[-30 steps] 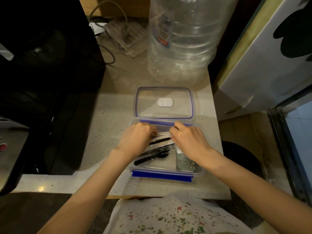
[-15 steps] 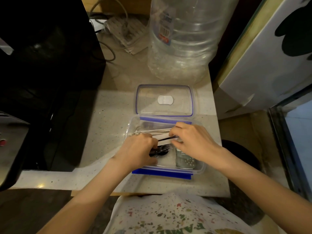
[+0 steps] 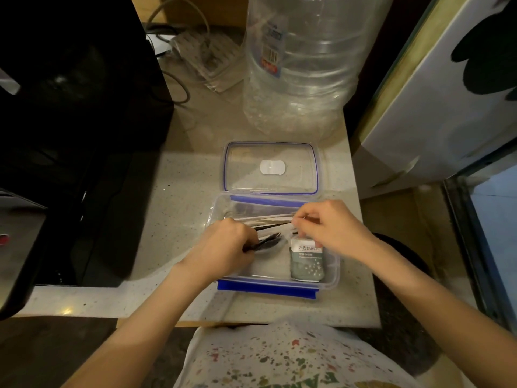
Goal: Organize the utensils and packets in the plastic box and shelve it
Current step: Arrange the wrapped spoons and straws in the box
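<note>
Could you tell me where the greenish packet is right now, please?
In the head view, the greenish packet lies flat in the right end of the plastic box, just below the right hand and right of the black spoons.

Clear plastic box (image 3: pixel 331 278) — blue clips (image 3: pixel 265 288) — teal, white-speckled packet (image 3: pixel 307 264)

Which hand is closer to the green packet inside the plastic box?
The right hand. It is just above the green packet, overlapping its top edge. The left hand is further to the left in the plastic box, closed on black spoons.
</note>
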`<move>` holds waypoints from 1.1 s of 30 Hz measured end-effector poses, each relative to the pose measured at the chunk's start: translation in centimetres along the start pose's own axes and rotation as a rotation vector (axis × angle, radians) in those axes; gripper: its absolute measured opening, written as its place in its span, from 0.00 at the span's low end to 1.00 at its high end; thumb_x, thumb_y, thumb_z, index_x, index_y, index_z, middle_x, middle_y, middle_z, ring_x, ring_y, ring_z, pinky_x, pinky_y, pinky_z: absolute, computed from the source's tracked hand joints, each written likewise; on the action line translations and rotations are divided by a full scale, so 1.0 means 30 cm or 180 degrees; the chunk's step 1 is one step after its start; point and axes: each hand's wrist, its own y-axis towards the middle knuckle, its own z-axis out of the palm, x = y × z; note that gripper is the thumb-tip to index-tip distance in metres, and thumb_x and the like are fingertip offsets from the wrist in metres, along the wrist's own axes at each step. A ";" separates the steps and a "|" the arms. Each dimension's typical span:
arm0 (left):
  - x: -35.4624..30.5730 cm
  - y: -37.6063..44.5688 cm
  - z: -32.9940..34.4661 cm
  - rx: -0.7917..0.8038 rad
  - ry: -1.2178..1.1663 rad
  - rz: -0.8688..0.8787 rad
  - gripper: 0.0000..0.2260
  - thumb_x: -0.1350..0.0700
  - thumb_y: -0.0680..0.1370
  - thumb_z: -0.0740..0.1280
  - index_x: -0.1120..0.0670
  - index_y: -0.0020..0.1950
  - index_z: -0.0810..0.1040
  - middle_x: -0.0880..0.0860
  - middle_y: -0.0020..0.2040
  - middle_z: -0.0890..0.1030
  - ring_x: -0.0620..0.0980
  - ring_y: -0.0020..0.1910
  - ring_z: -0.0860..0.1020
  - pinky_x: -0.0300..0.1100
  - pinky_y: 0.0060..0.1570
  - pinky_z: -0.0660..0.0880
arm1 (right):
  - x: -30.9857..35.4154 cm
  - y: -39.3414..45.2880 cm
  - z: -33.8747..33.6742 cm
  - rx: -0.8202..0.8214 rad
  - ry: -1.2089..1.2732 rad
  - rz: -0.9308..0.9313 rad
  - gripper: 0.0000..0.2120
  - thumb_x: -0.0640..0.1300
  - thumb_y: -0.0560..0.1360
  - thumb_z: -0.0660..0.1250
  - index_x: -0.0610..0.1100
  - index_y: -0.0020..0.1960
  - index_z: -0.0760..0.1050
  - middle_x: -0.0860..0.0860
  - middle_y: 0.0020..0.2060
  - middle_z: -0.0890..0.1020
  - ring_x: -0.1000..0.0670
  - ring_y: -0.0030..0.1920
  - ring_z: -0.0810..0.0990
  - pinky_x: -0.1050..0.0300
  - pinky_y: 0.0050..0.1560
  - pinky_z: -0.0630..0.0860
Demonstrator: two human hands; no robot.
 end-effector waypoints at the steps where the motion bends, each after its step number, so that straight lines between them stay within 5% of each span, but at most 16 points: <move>1: -0.002 -0.006 -0.011 -0.0014 -0.0232 -0.0008 0.07 0.57 0.73 0.66 0.53 0.49 0.82 0.50 0.41 0.83 0.46 0.39 0.79 0.38 0.44 0.78 | 0.000 -0.002 -0.015 0.0039 0.0253 0.0169 0.08 0.43 0.77 0.63 0.42 0.50 0.79 0.49 0.38 0.83 0.55 0.27 0.78 0.65 0.27 0.76; 5: -0.026 -0.021 -0.055 -0.0417 -0.1064 -0.0096 0.07 0.60 0.70 0.71 0.55 0.47 0.83 0.46 0.40 0.81 0.39 0.36 0.78 0.24 0.42 0.75 | 0.031 0.000 -0.058 0.0354 0.1387 0.0882 0.18 0.52 0.77 0.62 0.36 0.50 0.77 0.41 0.35 0.84 0.50 0.22 0.77 0.62 0.21 0.75; 9: -0.048 -0.017 -0.043 -0.0906 -0.0935 0.0089 0.06 0.61 0.70 0.71 0.55 0.46 0.83 0.49 0.39 0.83 0.43 0.36 0.79 0.31 0.41 0.77 | 0.083 -0.004 -0.049 0.0681 0.2173 0.1232 0.26 0.62 0.74 0.59 0.39 0.51 0.75 0.38 0.36 0.85 0.47 0.25 0.81 0.60 0.24 0.77; 13: -0.064 -0.008 -0.006 -0.1126 -0.0619 0.0289 0.09 0.53 0.68 0.69 0.54 0.45 0.83 0.51 0.38 0.83 0.47 0.35 0.80 0.44 0.36 0.80 | 0.091 -0.005 -0.018 0.0471 0.2513 0.0973 0.15 0.45 0.74 0.68 0.34 0.53 0.76 0.38 0.40 0.83 0.46 0.31 0.83 0.57 0.30 0.81; 15: -0.058 -0.010 0.000 -0.1205 -0.0623 0.0271 0.13 0.49 0.67 0.69 0.54 0.47 0.83 0.51 0.43 0.83 0.48 0.40 0.81 0.43 0.40 0.80 | 0.078 -0.011 -0.018 0.0434 0.2576 0.0886 0.06 0.38 0.75 0.66 0.39 0.51 0.79 0.41 0.40 0.84 0.47 0.33 0.84 0.57 0.34 0.82; 19: -0.034 -0.019 -0.018 -0.1096 -0.0991 0.0268 0.20 0.41 0.66 0.66 0.51 0.51 0.81 0.51 0.53 0.82 0.44 0.50 0.80 0.39 0.50 0.78 | 0.048 -0.025 -0.019 0.0387 0.2465 0.0717 0.09 0.36 0.75 0.66 0.46 0.51 0.80 0.45 0.42 0.85 0.50 0.37 0.84 0.61 0.33 0.81; 25: -0.029 -0.032 -0.016 -0.1175 -0.0921 0.0445 0.14 0.58 0.67 0.75 0.55 0.51 0.80 0.51 0.44 0.84 0.45 0.42 0.81 0.42 0.45 0.80 | 0.038 -0.034 -0.015 0.0376 0.2263 0.0471 0.11 0.33 0.73 0.67 0.47 0.49 0.81 0.49 0.45 0.84 0.54 0.41 0.83 0.63 0.35 0.79; 33: 0.012 -0.036 -0.036 -0.0958 -0.0923 0.0585 0.16 0.60 0.67 0.75 0.54 0.54 0.81 0.50 0.46 0.84 0.41 0.43 0.81 0.30 0.49 0.75 | 0.042 -0.025 -0.019 0.0313 0.2026 0.0356 0.08 0.34 0.72 0.69 0.45 0.48 0.80 0.43 0.44 0.84 0.47 0.40 0.85 0.63 0.37 0.81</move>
